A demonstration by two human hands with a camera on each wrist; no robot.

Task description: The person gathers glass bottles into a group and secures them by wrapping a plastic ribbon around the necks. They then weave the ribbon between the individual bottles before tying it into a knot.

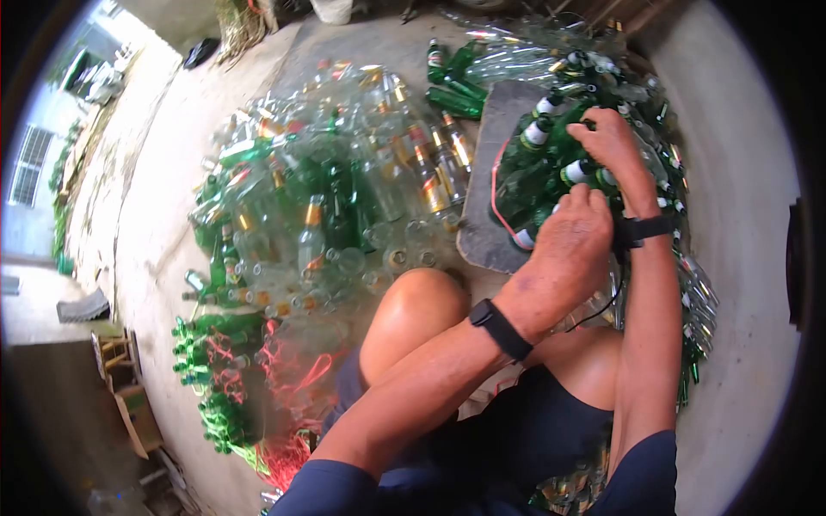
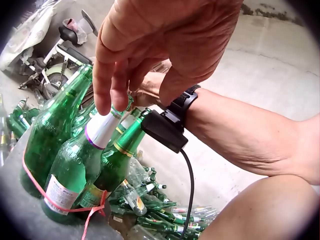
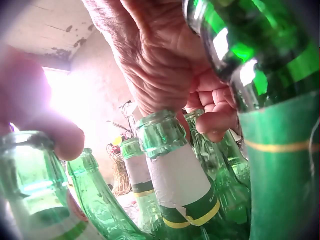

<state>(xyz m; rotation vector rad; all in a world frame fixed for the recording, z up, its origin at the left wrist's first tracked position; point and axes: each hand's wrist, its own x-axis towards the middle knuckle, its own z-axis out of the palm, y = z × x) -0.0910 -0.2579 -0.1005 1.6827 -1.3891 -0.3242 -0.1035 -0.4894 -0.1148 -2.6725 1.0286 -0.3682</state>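
A cluster of upright green bottles (image 2: 55,135) stands on a dark board (image 1: 482,202), with pink string (image 2: 35,177) running round their lower parts. My left hand (image 1: 572,236) is over the near side of the cluster. Its fingers (image 2: 103,87) point down and touch the neck of a bottle with a white neck label (image 2: 100,129); the thumb stands apart from that neck. Across the cluster, my right hand (image 1: 611,146) curls its fingers (image 3: 222,120) round the top of a green bottle (image 3: 195,117). Another white-labelled bottle (image 3: 180,180) stands beneath its wrist.
Many clear and green bottles (image 1: 327,172) lie in a big pile left of the board. More bottles (image 1: 533,56) lie beyond it and along its right side. Red string (image 1: 284,456) lies tangled at lower left. The person's knee (image 1: 422,310) is close to the board.
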